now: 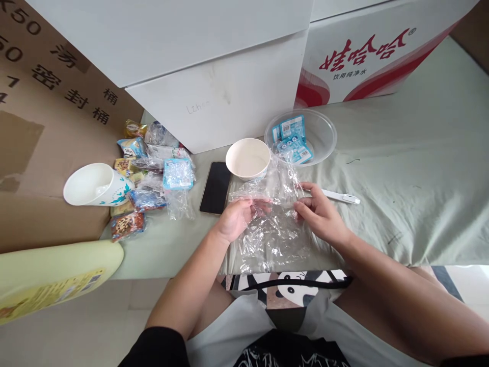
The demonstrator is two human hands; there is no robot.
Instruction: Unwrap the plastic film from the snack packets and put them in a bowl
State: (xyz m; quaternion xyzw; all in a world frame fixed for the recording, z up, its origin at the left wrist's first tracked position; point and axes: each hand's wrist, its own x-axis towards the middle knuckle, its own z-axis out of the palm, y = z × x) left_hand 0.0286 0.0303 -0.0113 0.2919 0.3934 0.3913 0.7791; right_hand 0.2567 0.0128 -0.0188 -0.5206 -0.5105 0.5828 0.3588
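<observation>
A clear, crinkled plastic bag (273, 237) stretches between my two hands above the cloth-covered surface. My left hand (239, 216) grips its left side, with the fingers partly behind the film. On the other side my right hand (319, 211) pinches the bag between thumb and fingers. Just beyond the bag stands a white paper bowl (248, 158). A clear plastic bowl (328, 148) holding several blue-and-white packets (293, 140) is behind it to the right. Next to my right hand lies a white box cutter (342, 197), its near end hidden by the hand.
A black phone (215, 187) lies left of my left hand. Several wrapped snacks (147, 196) and a tipped paper cup (97, 184) are farther left. White cartons (221, 97) form a wall behind, and a brown cardboard box (46, 153) bounds the left side.
</observation>
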